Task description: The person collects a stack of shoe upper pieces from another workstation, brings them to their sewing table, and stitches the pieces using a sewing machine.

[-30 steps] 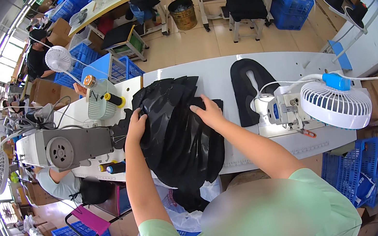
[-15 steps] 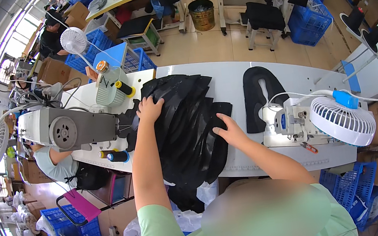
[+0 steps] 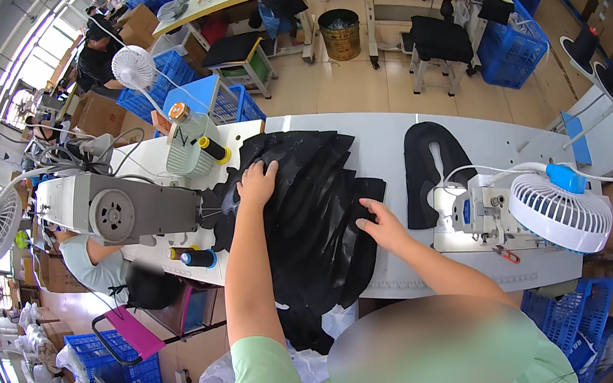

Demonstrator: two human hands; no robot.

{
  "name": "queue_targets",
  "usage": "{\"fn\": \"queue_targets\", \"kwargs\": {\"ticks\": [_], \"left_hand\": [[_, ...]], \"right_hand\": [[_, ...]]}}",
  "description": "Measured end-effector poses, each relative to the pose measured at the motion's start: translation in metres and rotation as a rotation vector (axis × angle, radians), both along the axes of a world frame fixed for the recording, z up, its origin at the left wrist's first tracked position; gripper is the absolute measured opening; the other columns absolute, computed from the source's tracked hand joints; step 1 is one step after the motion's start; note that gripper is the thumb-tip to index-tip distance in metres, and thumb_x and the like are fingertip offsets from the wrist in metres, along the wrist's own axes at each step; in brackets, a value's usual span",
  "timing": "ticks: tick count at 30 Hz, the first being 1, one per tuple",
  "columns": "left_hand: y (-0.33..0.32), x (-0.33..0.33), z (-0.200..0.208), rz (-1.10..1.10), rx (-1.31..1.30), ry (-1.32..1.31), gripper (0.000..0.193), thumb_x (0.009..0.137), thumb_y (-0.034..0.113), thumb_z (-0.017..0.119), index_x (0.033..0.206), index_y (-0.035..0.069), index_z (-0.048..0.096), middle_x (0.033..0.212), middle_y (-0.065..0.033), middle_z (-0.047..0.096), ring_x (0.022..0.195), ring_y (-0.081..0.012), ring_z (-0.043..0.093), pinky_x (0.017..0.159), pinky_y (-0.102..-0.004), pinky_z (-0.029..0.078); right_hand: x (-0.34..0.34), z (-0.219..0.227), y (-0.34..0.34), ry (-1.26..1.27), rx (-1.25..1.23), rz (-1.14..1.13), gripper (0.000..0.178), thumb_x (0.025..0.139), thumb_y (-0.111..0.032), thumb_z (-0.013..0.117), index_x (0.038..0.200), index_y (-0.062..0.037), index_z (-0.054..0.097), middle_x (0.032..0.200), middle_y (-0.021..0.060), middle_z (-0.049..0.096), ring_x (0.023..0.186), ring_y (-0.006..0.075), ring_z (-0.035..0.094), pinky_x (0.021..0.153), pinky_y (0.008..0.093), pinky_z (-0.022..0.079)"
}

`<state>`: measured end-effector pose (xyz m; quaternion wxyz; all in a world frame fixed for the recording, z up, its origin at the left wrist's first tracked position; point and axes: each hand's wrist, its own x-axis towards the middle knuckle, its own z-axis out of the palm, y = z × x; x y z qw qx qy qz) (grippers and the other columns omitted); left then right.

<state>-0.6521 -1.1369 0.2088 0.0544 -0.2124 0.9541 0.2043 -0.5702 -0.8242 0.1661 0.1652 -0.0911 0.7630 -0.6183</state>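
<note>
A wide heap of overlapping black fabric pieces (image 3: 311, 222), some with a shiny face, covers the middle of the white table and hangs over its near edge. My left hand (image 3: 258, 183) lies on the heap's upper left part, fingers spread on the cloth. At the heap's right edge rests my right hand (image 3: 383, 224), thumb and fingers apart, touching the outermost piece. Neither hand is closed round anything. Right of it, a separate black U-shaped piece (image 3: 419, 175) lies flat, its near end beside the sewing machine (image 3: 483, 205).
Another sewing machine (image 3: 142, 204) stands left, near thread spools (image 3: 198, 258) and a glass jar (image 3: 189, 122). A white fan (image 3: 563, 212) and orange-handled snips (image 3: 506, 254) are at the right. A co-worker (image 3: 99, 262) sits at the left. Blue crates (image 3: 511, 46) stand on the floor.
The view has shifted slightly, so the table sits lower and further right in the picture. Both hands stay on the black pieces, in nearly the same places.
</note>
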Motion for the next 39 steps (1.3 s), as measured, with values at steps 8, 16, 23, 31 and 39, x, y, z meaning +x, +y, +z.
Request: {"fn": "queue_targets", "kwargs": {"ticks": [8, 16, 23, 31, 39], "left_hand": [[0.004, 0.0, 0.003, -0.026, -0.111, 0.04, 0.065, 0.087, 0.059, 0.05, 0.126, 0.007, 0.058, 0.139, -0.0118, 0.048, 0.134, -0.0307, 0.039, 0.108, -0.0576, 0.027], [0.008, -0.006, 0.003, -0.018, -0.093, 0.026, 0.068, 0.085, 0.058, 0.053, 0.127, 0.004, 0.057, 0.141, -0.0134, 0.046, 0.135, -0.0317, 0.036, 0.109, -0.0547, 0.027], [0.005, -0.012, 0.005, -0.005, -0.075, -0.046, 0.069, 0.083, 0.058, 0.056, 0.124, 0.003, 0.059, 0.133, -0.0162, 0.052, 0.127, -0.0341, 0.046, 0.104, -0.0509, 0.036], [-0.015, 0.014, -0.003, -0.028, -0.054, -0.069, 0.067, 0.082, 0.059, 0.057, 0.122, 0.005, 0.061, 0.136, -0.0152, 0.049, 0.13, -0.0335, 0.042, 0.104, -0.0523, 0.036], [-0.023, 0.013, -0.014, -0.079, -0.162, 0.076, 0.066, 0.084, 0.06, 0.056, 0.123, 0.007, 0.06, 0.139, -0.0141, 0.047, 0.131, -0.0341, 0.04, 0.105, -0.0524, 0.033]], "right_hand": [[0.007, 0.006, 0.001, -0.016, 0.0, 0.002, 0.054, 0.085, -0.018, 0.066, 0.132, 0.0001, 0.048, 0.133, 0.0172, 0.047, 0.127, 0.0291, 0.044, 0.106, 0.0355, 0.035], [0.007, 0.009, 0.007, -0.068, -0.035, -0.024, 0.052, 0.085, -0.015, 0.066, 0.131, 0.0003, 0.048, 0.131, 0.0152, 0.048, 0.122, 0.0268, 0.047, 0.103, 0.0354, 0.039], [0.006, 0.005, 0.009, -0.054, -0.035, -0.029, 0.052, 0.085, -0.015, 0.067, 0.131, -0.0008, 0.048, 0.131, 0.0144, 0.048, 0.12, 0.0261, 0.049, 0.102, 0.0351, 0.04], [0.006, 0.011, 0.006, -0.069, -0.038, -0.022, 0.053, 0.084, -0.017, 0.067, 0.131, -0.002, 0.049, 0.131, 0.0138, 0.047, 0.119, 0.0262, 0.048, 0.101, 0.0359, 0.04], [-0.017, 0.005, -0.012, -0.006, 0.005, -0.029, 0.05, 0.083, -0.016, 0.065, 0.129, -0.0015, 0.05, 0.132, 0.0157, 0.047, 0.124, 0.0293, 0.045, 0.103, 0.036, 0.038]]}}
